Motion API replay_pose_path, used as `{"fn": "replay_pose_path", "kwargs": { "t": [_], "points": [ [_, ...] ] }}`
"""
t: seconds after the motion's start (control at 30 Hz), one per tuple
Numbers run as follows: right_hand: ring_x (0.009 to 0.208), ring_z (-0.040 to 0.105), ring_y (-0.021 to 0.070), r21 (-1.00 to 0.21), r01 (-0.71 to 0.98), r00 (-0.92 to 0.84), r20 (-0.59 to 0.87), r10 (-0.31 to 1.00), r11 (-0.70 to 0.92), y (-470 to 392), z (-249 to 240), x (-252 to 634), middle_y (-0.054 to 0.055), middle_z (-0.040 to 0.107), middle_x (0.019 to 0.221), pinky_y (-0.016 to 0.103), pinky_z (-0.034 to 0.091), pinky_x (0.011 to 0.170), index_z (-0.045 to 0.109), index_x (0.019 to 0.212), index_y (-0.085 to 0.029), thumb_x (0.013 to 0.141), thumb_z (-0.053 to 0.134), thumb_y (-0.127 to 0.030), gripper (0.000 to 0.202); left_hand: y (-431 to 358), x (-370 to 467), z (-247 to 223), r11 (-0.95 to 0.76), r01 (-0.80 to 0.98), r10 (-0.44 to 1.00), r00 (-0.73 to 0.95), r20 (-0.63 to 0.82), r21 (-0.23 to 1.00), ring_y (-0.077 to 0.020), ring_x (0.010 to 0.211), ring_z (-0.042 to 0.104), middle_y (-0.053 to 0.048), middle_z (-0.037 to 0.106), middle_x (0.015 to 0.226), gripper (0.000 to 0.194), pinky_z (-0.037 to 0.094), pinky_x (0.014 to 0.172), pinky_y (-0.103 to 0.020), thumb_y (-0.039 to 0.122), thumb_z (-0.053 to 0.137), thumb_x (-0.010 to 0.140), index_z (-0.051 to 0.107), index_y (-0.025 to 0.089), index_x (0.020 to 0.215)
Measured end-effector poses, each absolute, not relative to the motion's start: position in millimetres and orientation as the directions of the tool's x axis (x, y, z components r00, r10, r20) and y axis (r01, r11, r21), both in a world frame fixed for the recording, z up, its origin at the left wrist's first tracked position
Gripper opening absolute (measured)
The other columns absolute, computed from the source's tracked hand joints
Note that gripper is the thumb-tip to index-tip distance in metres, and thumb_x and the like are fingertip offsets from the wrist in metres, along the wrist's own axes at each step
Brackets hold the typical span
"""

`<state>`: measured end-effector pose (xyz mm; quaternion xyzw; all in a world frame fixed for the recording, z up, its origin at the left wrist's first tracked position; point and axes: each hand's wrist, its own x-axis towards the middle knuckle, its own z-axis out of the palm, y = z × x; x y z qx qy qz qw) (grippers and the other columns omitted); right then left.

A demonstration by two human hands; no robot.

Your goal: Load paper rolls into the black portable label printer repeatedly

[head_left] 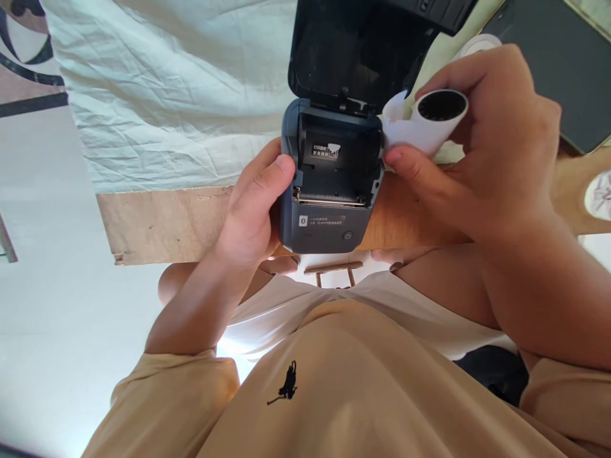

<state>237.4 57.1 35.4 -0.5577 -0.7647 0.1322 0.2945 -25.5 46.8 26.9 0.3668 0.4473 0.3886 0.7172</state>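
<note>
Tan shirt point(363, 381) nearest: smooth, softly draped fabric, a small ragged black mark point(287, 383) on its front. Cloth point(181, 83) beyond, pale green, thin, finely wrinkled, laid over the far part of a board point(167, 222). Board's near strip bare: light wood grain, squared left end, splintered at the lower corner. Pale shorts point(277, 305) below it, loosely folded. Upper right, a dark slab point(548, 63), flat and matte, light rim, rounded corner.

Right hand point(506, 146) curled, roll pinched between thumb and fingers. Printer point(315, 238) held by the left hand point(252, 203), thumb pressed on the left rim; rest of that grip partly hidden. Printer body blue-grey plastic, boxy with rounded corners, above the board's near edge. Lid point(353, 51) swung open at the far side, glossy black inside. Bay hollow, stepped, a thin metal strip point(329, 202) along its near edge.

Roll point(424, 130) just beside the bay's right rim, outside it; contact with the rim unclear. White, smooth, tilted, dark round hollow at the end facing up. Loose end point(395, 107) curls toward the lid hinge, edge uneven. Smallest: round button point(348, 235), lower right of the printer's face.
</note>
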Motion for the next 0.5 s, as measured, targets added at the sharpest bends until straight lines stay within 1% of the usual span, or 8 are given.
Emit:
{"fn": "replay_pose_path", "kwargs": {
  "t": [0.03,0.13,0.23,0.27,0.33,0.4,0.43,0.5],
  "points": [
    [0.087,0.071,0.0118,-0.528,0.791,-0.182,0.279,0.943,0.309,55,36,237,0.001,0.082,0.121,0.03,0.064,0.086,0.074,0.137,-0.03,0.098,0.085,-0.063,0.052,45,-23,26,0.36,-0.28,0.929,0.199,-0.313,0.89,-0.0257,0.061,0.079,-0.006,0.088,0.093,0.073,0.051,0.044,-0.037,0.091,0.084,0.09,0.087,0.022,0.112],
    [0.094,0.075,0.0125,-0.506,0.813,-0.171,0.264,0.949,0.288,50,35,236,-0.002,0.084,0.125,0.03,0.065,0.09,0.064,0.157,-0.036,0.098,0.08,-0.035,0.061,39,-16,17,0.292,-0.296,0.954,0.16,-0.254,0.909,-0.0207,0.05,0.072,-0.005,0.084,0.082,0.081,0.042,0.04,-0.034,0.096,0.05,0.107,0.085,0.023,0.11],
    [0.097,0.077,0.0147,-0.508,0.801,-0.202,0.27,0.941,0.318,49,29,236,-0.003,0.086,0.123,0.029,0.061,0.083,0.058,0.159,-0.038,0.089,0.078,-0.023,0.075,38,-15,11,0.257,-0.298,0.961,0.18,-0.21,0.92,-0.0201,0.048,0.07,-0.004,0.083,0.08,0.083,0.042,0.042,-0.034,0.096,0.045,0.109,0.084,0.024,0.111],
    [0.097,0.077,0.0153,-0.511,0.799,-0.206,0.261,0.943,0.316,50,26,236,-0.003,0.086,0.124,0.029,0.06,0.081,0.057,0.159,-0.039,0.086,0.079,-0.021,0.079,38,-17,13,0.24,-0.309,0.967,0.159,-0.199,0.92,-0.0198,0.049,0.07,-0.004,0.083,0.079,0.082,0.043,0.043,-0.034,0.095,0.045,0.109,0.084,0.024,0.111],
    [0.092,0.076,0.0153,-0.512,0.8,-0.217,0.238,0.947,0.312,53,20,236,-0.003,0.085,0.128,0.03,0.06,0.079,0.055,0.16,-0.041,0.083,0.08,-0.022,0.082,42,-23,19,0.278,-0.298,0.956,0.172,-0.235,0.913,-0.0203,0.052,0.072,-0.002,0.084,0.079,0.075,0.049,0.048,-0.035,0.093,0.054,0.108,0.084,0.024,0.11],
    [0.089,0.075,0.0148,-0.515,0.792,-0.241,0.231,0.943,0.329,57,18,234,0.0,0.084,0.129,0.031,0.063,0.08,0.055,0.161,-0.039,0.086,0.079,-0.024,0.08,47,-30,29,0.432,-0.191,0.874,0.329,-0.357,0.881,-0.025,0.062,0.08,-0.003,0.089,0.088,0.063,0.057,0.054,-0.036,0.084,0.083,0.096,0.084,0.024,0.115],
    [0.094,0.077,0.0155,-0.526,0.771,-0.262,0.253,0.931,0.36,58,19,233,0.002,0.083,0.13,0.032,0.065,0.084,0.055,0.161,-0.035,0.087,0.078,-0.025,0.078,49,-33,33,0.459,-0.167,0.854,0.353,-0.382,0.873,-0.0264,0.062,0.081,-0.003,0.09,0.088,0.063,0.058,0.054,-0.037,0.081,0.092,0.089,0.085,0.024,0.115],
    [0.114,0.081,0.0188,-0.569,0.68,-0.306,0.352,0.885,0.461,58,23,230,0.007,0.08,0.138,0.036,0.07,0.098,0.058,0.158,-0.028,0.089,0.075,-0.026,0.071,52,-37,36,0.459,-0.167,0.845,0.385,-0.371,0.872,-0.0281,0.06,0.081,-0.004,0.09,0.086,0.064,0.059,0.052,-0.038,0.081,0.094,0.085,0.085,0.024,0.111]
  ]
}}
